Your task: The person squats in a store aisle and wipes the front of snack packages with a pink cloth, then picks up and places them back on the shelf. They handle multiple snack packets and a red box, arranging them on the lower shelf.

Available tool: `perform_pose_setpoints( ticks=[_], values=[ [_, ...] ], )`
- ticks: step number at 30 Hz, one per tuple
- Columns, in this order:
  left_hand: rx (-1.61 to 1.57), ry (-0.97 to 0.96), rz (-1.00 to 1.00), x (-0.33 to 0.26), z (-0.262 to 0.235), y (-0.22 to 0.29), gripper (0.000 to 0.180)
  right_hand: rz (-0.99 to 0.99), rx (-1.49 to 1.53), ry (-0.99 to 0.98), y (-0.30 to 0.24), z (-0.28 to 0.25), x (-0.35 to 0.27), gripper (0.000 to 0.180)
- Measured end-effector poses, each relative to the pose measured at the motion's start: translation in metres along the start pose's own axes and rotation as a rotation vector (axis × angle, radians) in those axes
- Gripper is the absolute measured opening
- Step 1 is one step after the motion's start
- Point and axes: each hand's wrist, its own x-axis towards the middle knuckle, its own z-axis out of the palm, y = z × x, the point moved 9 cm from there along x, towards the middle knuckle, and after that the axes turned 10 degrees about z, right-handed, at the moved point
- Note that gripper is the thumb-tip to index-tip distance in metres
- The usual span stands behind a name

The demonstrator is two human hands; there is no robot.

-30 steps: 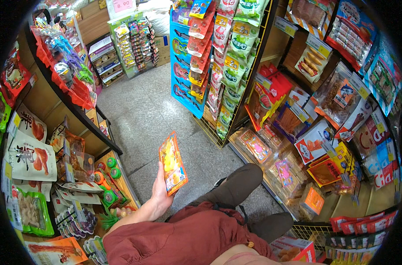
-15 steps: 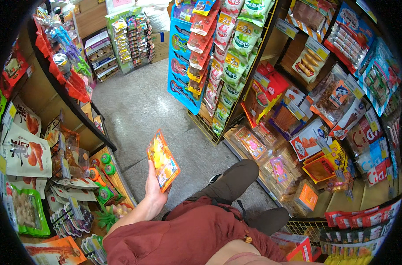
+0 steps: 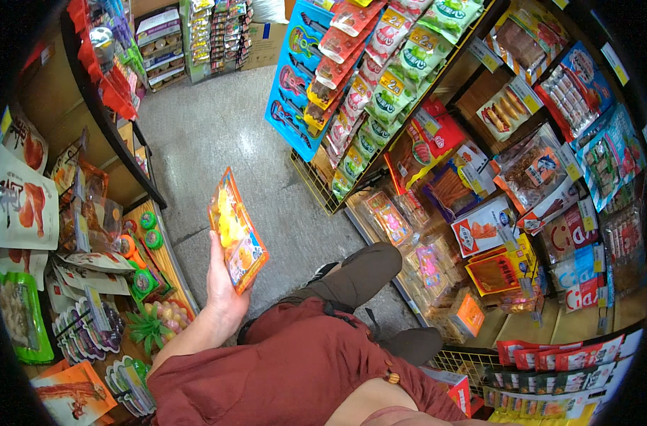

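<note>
My left hand (image 3: 223,284) holds an orange and yellow snack packet (image 3: 237,228) upright in front of me, over the grey shop floor. The thumb presses on the packet's lower left edge. My right hand is out of sight. My red-brown sleeve and top (image 3: 295,369) fill the lower middle of the view, with one leg in dark trousers (image 3: 359,273) stretched toward the right-hand shelves.
Shelves of packaged snacks (image 3: 494,213) line the right side. A hanging rack of small bags (image 3: 366,85) and a blue display stand (image 3: 295,85) are ahead. On the left, wooden shelves (image 3: 142,234) carry packets and green-lidded tubs. The grey floor aisle (image 3: 217,135) runs forward.
My left hand has carried the packet leftward and a little lower, nearer the left shelves. The view has shifted slightly; the grip on the packet is the same.
</note>
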Motion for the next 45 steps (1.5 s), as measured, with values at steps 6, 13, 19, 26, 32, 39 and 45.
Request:
perform_pose_setpoints(
  ticks=[6,13,19,26,32,39,45],
  values=[
    [-0.076,-0.009,0.035,-0.001,-0.009,0.009,0.041,-0.139,0.060,0.120,-0.055,-0.052,0.016,0.036],
    [-0.148,0.041,0.042,-0.002,-0.021,0.013,0.039,-0.287,0.124,0.269,-0.117,-0.120,0.027,0.037],
    [-0.160,0.083,0.022,0.000,-0.022,0.012,0.038,-0.384,0.166,0.409,-0.159,-0.181,0.022,0.038],
    [-0.165,0.046,0.000,0.010,-0.016,0.004,0.038,-0.452,0.216,0.552,-0.184,-0.238,-0.004,0.040],
    [-0.186,-0.058,0.070,0.015,0.006,-0.017,0.042,-0.670,0.259,0.572,-0.186,-0.251,-0.032,0.041],
    [0.178,-0.573,0.351,0.007,0.119,-0.111,0.043,-0.207,0.427,0.222,-0.062,-0.096,0.008,0.042],
    [0.306,-1.068,0.306,-0.050,0.203,-0.201,0.039,0.070,0.108,-0.315,0.004,0.065,0.028,0.056]
  ],
)
